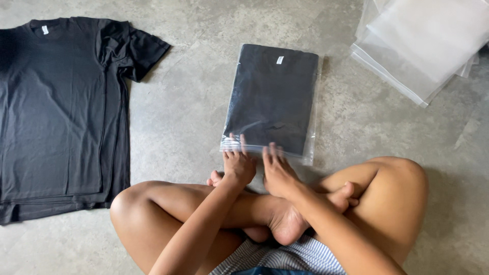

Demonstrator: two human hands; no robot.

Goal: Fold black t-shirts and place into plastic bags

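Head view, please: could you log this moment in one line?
left hand: on bagged shirt near edge | right hand: same edge | flat shirts: left | empty bags: right

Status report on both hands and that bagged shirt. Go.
Left hand and right hand press the near edge of the bagged black shirt. Nothing in the way.

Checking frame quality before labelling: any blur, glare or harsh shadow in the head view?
Head view: soft, even daylight, only faint shadows under the legs. Slight motion blur on the fingertips of the left hand and right hand. Mild sheen on the clear bag around the folded black shirt. The stack of empty bags is bright, near overexposed. The black T-shirt pile keeps little detail.
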